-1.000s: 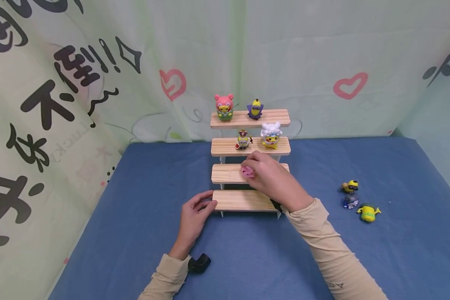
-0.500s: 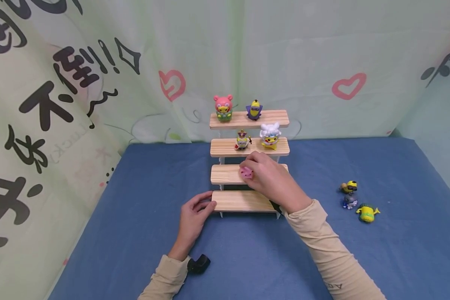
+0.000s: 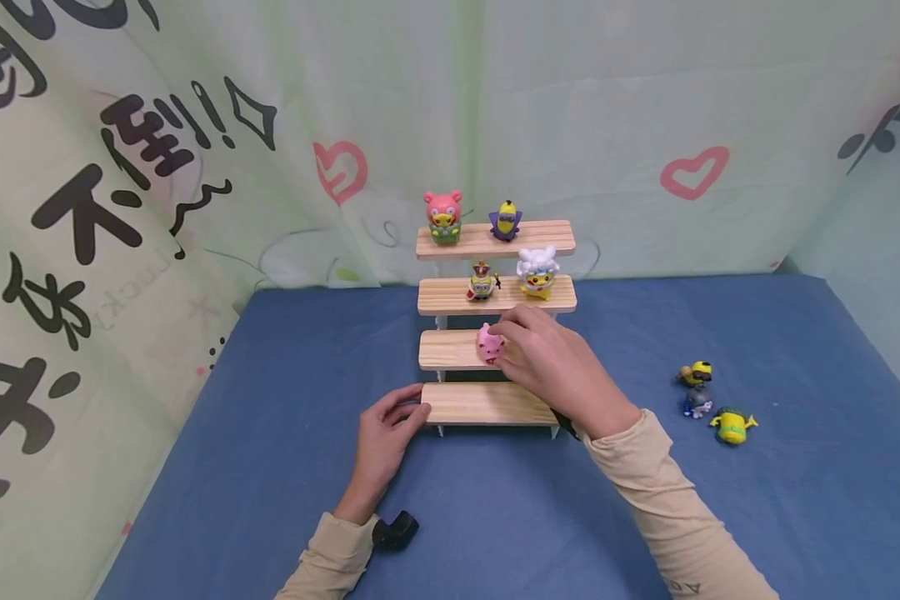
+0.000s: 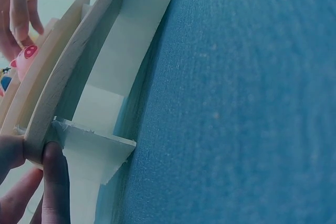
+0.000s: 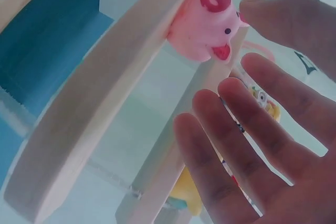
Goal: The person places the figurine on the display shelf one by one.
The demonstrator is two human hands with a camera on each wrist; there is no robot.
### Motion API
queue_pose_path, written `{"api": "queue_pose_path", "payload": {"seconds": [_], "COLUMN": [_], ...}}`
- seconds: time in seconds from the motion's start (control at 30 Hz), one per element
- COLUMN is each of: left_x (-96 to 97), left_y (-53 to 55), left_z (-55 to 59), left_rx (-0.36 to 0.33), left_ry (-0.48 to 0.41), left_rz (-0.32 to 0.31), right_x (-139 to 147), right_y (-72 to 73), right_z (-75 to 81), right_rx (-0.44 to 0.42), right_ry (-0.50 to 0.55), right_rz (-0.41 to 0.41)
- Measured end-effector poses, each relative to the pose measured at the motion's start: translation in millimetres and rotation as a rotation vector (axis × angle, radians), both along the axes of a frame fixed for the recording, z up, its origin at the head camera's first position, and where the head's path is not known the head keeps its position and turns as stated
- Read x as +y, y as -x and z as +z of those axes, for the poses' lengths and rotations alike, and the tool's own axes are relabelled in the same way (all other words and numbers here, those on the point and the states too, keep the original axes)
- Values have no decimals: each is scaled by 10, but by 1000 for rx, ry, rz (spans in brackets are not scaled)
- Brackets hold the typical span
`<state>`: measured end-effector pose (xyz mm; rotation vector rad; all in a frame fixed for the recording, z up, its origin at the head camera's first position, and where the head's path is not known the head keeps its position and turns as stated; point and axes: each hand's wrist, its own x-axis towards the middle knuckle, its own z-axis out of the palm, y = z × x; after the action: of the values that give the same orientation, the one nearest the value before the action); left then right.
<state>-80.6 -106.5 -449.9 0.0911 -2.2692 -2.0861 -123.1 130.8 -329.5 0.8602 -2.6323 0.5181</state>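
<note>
Pink pig [image 3: 487,343] is on the tiered stand [image 3: 480,404], 3rd tier from top, approx. mid-board; can't tell if its base sits fully flat. R hand [image 3: 551,358] is right at it w/ a loosened grip: fingers near straight & spread in the right wrist view, thumb tip by an ear, contact unclear. L hand [image 3: 387,425] pinches the stand's bottom tier at its left end, prob. to steady it.

Progress: looks well past half. Pink round-eared fig. [image 3: 444,218] & purple-caped fig. [image 3: 506,223] are up on the stand's top tier; crowned fig. [image 3: 482,283] & white-capped fig. [image 3: 537,273] on the 2nd. Pig makes 5, nearly done if the R hand just lets it be. Prob. left: 3 figs. on the blue surface [image 3: 270,417], well right of the stand: yellow-tan fig. [image 3: 696,373], grey-blue fig. [image 3: 697,405] & yellow-green fig. [image 3: 732,426], bunched close.

Obstacles: R hand hides the 3rd tier's right part & a bit of the bottom one. 2nd-tier figs. are just behind/above its knuckles, so a careless lift could knock them. Printed curtain [image 3: 555,108] hangs behind the stand.
</note>
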Motion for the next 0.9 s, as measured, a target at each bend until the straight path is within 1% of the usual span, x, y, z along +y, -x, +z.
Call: {"api": "queue_pose_path", "payload": {"seconds": [0.47, 0.73, 0.9], "left_x": [-6, -4, -8], "left_y": [-16, -15, -13], "left_z": [20, 19, 18], "left_rx": [11, 14, 16], "left_ry": [-12, -12, -13], "left_rz": [-4, -6, -12], "right_x": [180, 315, 393], "right_y": [-105, -131, -141], "right_z": [-2, -34, -53], "right_rx": [-12, -54, -61], "right_ry": [-25, -1, -16], "right_rz": [-35, -33, -45]}}
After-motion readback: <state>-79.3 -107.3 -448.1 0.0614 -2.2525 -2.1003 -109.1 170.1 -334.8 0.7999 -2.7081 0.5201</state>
